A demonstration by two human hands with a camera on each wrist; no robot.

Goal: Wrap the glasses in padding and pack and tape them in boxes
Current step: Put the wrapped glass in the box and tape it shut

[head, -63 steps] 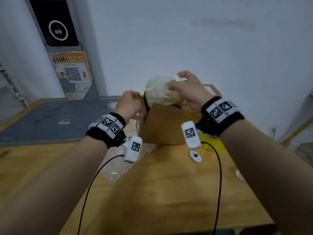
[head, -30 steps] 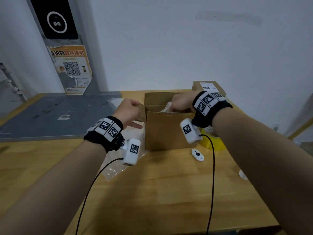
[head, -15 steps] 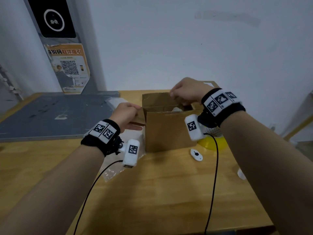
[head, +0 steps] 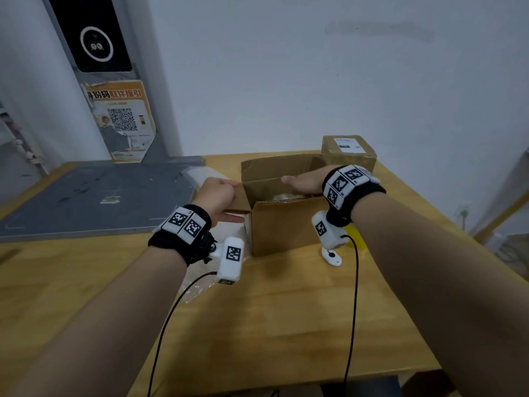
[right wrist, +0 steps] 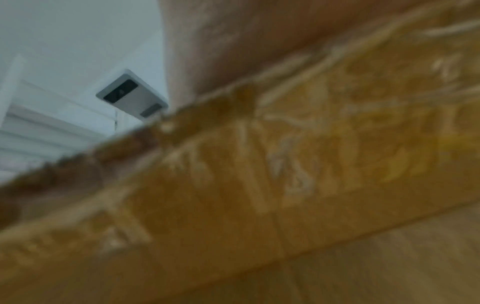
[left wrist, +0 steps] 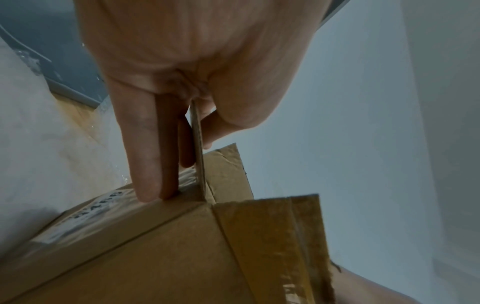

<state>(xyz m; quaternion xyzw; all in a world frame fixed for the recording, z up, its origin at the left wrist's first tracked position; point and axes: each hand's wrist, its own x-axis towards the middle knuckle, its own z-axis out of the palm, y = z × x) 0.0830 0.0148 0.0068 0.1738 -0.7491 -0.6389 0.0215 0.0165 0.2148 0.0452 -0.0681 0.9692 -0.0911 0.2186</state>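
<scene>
- White wall backs a wooden worktop [head: 286,325] with a grey mat [head: 86,202] at far left; I keep the open cardboard box [head: 282,224] central so both hands reach it.
- My left hand [head: 218,197] pinches the box's left flap [left wrist: 198,152] between fingers and thumb, I judge to keep it clear of the opening and steady the box.
- My right hand [head: 305,181] lies flat, fingers straight, across the opening over the padded glass [head: 282,197], just visible inside; likely starting to fold a flap down.
- Loose padding [head: 200,282] lies near the left side for later wraps.
- Sealed box [head: 347,151] waits far right, out of the way.
</scene>
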